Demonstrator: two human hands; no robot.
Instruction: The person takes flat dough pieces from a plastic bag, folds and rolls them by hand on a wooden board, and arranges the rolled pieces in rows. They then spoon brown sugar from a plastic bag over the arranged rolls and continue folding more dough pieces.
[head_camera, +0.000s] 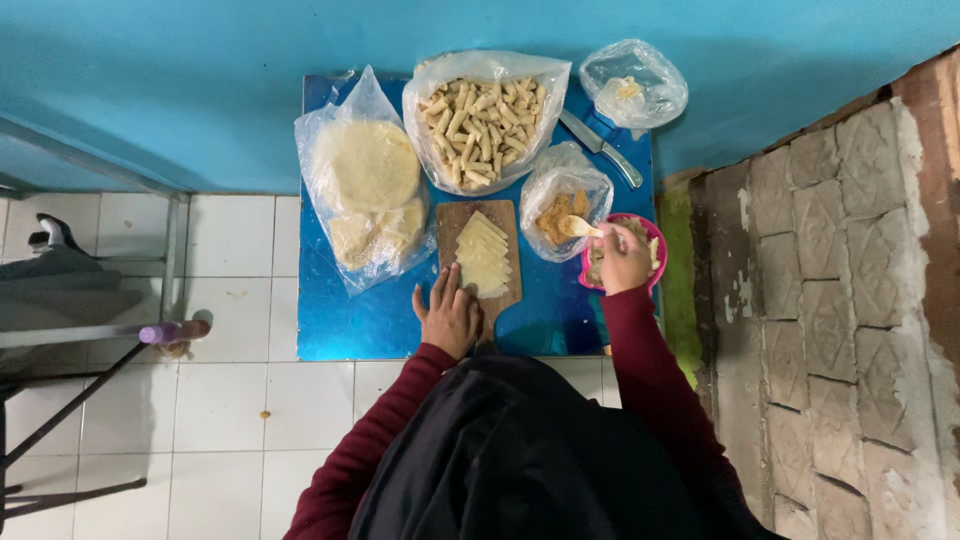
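Observation:
My left hand (449, 316) rests flat on the near end of a wooden cutting board (463, 217), touching the stack of pale triangular dough sheets (482, 255) on it. My right hand (625, 262) reaches into a pink bowl (655, 233) of filling and grips a spoon (578, 227) whose bowl sticks out to the left. Both arms wear dark red sleeves.
The blue table (370, 320) also bears a plastic bag of round flat wrappers (367, 180), a bag of rolled pastries (483, 120), a bag of brownish filling (563, 210), a small clear bag (632, 88) and a knife (603, 148). A brick wall (850, 300) stands at right, white floor tiles (230, 400) at left.

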